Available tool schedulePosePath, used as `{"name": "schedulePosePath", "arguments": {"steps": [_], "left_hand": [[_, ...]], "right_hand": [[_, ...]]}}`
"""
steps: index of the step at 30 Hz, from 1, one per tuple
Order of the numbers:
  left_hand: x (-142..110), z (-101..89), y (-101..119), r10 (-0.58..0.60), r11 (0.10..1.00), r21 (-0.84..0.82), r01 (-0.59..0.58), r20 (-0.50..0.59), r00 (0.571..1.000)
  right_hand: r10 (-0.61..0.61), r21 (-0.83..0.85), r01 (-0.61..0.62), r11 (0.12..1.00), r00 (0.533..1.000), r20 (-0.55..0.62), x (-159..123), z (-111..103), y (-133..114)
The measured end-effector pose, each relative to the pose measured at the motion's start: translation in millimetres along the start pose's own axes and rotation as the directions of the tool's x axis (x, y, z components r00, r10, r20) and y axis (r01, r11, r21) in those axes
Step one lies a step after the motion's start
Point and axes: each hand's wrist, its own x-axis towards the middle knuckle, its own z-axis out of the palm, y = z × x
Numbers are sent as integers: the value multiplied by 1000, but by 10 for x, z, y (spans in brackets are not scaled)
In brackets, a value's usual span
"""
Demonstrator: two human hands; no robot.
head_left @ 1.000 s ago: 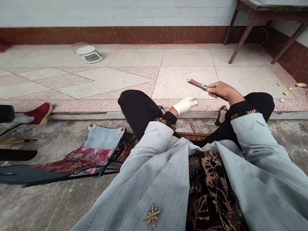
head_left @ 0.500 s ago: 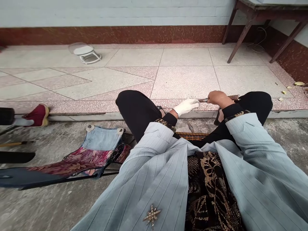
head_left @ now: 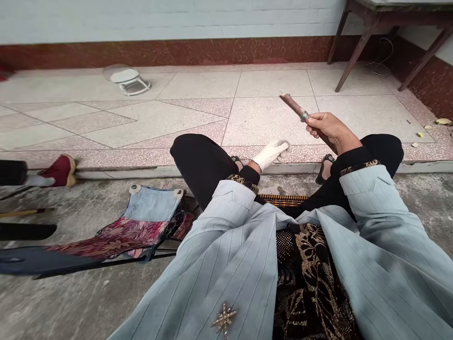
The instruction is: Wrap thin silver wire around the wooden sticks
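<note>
My right hand [head_left: 329, 127] is closed round a brown stick [head_left: 293, 105] with a silvery band, perhaps wound wire, about its middle. The stick slants up to the left over the tiled step, and its other end runs back under my palm and wrist. My left hand [head_left: 274, 152] wears a white knitted glove and rests low between my knees, apart from the stick. Its fingers are loosely curled and I see nothing between them.
Beside my left knee stands a folding chair [head_left: 116, 236] with patterned cloth. A person's red shoe [head_left: 62, 171] is at the far left. On the tiles are a small white stool [head_left: 134, 87] and, at the back right, a wooden table [head_left: 375, 21].
My right hand has lifted the stick up and tilted its left end away from me. The gloved left hand has let go of it and stayed low.
</note>
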Motion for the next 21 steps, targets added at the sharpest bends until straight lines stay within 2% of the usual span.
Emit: {"name": "schedulePosePath", "arguments": {"steps": [2, 4, 7, 9, 11, 12, 14, 16, 18, 19, 21], "left_hand": [[5, 17, -20, -15, 1000, 1, 15, 76, 997], [15, 24, -44, -13, 1000, -12, 15, 146, 989], [26, 23, -67, 9, 1000, -4, -9, 176, 984], [23, 24, -67, 14, 999, 44, -21, 165, 986], [12, 31, -57, 21, 992, 123, -41, 163, 986], [6, 37, -50, 28, 982, 178, -58, 166, 986], [-5, 48, -34, 46, 949, 300, -97, 173, 984], [-9, 49, -20, 61, 907, 402, -129, 178, 982], [-4, 33, -8, 64, 878, 458, -138, 173, 983], [1, 18, -4, 62, 872, 471, -134, 164, 984], [13, -21, 3, 58, 862, 494, -114, 128, 990]], "right_hand": [[21, 7, -20, 1000, 993, -113, 56, 3, 45], [37, -65, -48, 997, 985, -166, 109, 4, 98], [54, -323, -125, 938, 974, -220, 169, -6, 169], [21, -578, -169, 799, 967, -253, 196, -7, 206], [-6, -798, -181, 574, 974, -225, 210, 15, 230], [18, -870, -181, 459, 981, -195, 211, 39, 237], [157, -948, -179, 262, 977, -141, 196, 109, 240], [336, -983, -129, 132, 939, -78, 160, 199, 233], [498, -995, -25, 96, 867, 26, 109, 279, 221], [566, -992, 25, 124, 820, 91, 83, 306, 216], [674, -962, 61, 265, 702, 230, 41, 318, 204]]}}
